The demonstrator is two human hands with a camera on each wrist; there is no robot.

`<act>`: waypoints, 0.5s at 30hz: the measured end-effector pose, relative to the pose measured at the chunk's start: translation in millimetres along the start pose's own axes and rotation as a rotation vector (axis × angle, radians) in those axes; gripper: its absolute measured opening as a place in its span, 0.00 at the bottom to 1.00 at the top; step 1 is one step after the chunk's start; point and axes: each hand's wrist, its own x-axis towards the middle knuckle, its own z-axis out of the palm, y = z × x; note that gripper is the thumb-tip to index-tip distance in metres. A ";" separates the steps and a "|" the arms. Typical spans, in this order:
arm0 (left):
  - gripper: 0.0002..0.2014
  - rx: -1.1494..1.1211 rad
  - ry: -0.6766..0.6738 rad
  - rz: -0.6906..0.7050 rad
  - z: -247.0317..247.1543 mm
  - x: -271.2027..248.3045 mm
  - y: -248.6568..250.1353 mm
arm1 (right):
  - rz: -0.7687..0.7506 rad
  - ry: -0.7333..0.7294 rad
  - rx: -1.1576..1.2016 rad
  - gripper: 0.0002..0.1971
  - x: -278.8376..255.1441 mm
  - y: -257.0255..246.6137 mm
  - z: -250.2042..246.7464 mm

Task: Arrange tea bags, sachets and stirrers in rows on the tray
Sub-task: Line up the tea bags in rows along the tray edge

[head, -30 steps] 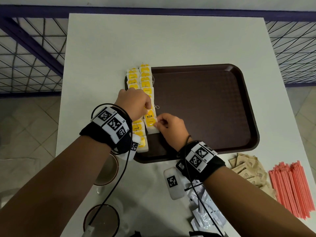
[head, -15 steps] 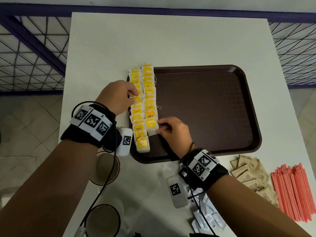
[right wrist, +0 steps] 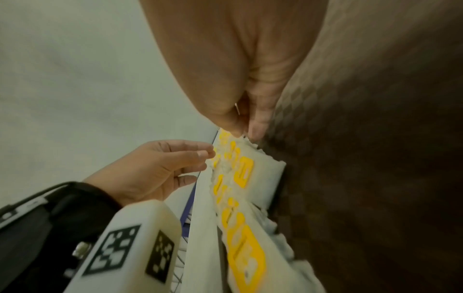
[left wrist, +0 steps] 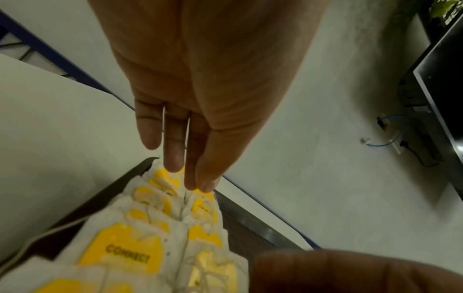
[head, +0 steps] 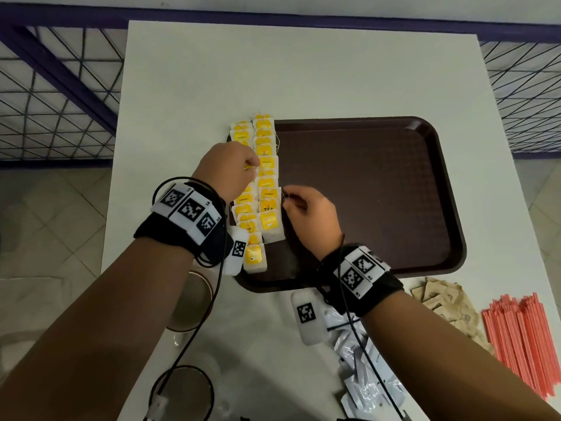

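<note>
Head view. Brown tray [head: 364, 189] on a white surface [head: 303, 71]. Tea bags [head: 265, 165] with yellow tags lie in two overlapping rows along the tray's left edge, the far ends reaching past the rim. Left hand [head: 229, 170] sits over the left row, fingertips drawn together on a bag. Right hand [head: 308, 217] sits just right of the second row, thumb and forefinger pinching a thin tea-bag string [head: 287, 196]. Off the tray, near right: brown sachets [head: 446, 302], white sachets [head: 367, 378], a bundle of red stirrers [head: 525, 338]. Near left — two round glass rims [head: 188, 302], contents unclear.

Left wrist view. Left hand [left wrist: 200, 111] points down at the rows of tea bags [left wrist: 160, 228]; thumb and forefinger meet at the tip on the paper edge of one bag, the other fingers [left wrist: 172, 150] straight. One tag reads CONNECT.

Right wrist view. Right hand [right wrist: 240, 83] — thumb and forefinger closed together at the edge of the tea bags [right wrist: 240, 178]. Left hand [right wrist: 160, 170] touches the same rows from the other side. Textured tray [right wrist: 363, 158] to the right.
</note>
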 end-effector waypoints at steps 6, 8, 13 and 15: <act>0.12 -0.015 0.051 -0.058 -1.9 6.3 -3.0 | 0.009 -0.051 0.130 0.20 34.2 -12.2 4.0; 0.12 -0.011 0.047 -0.066 -1.6 5.9 -4.9 | -0.012 -0.064 0.090 0.19 39.3 -12.1 8.1; 0.12 -0.031 0.015 -0.075 -2.0 3.8 -7.7 | -0.028 -0.021 0.087 0.19 38.4 -10.1 7.1; 0.12 -0.042 0.011 -0.086 -2.8 3.5 -8.9 | -0.006 0.007 0.095 0.19 35.9 -7.9 5.3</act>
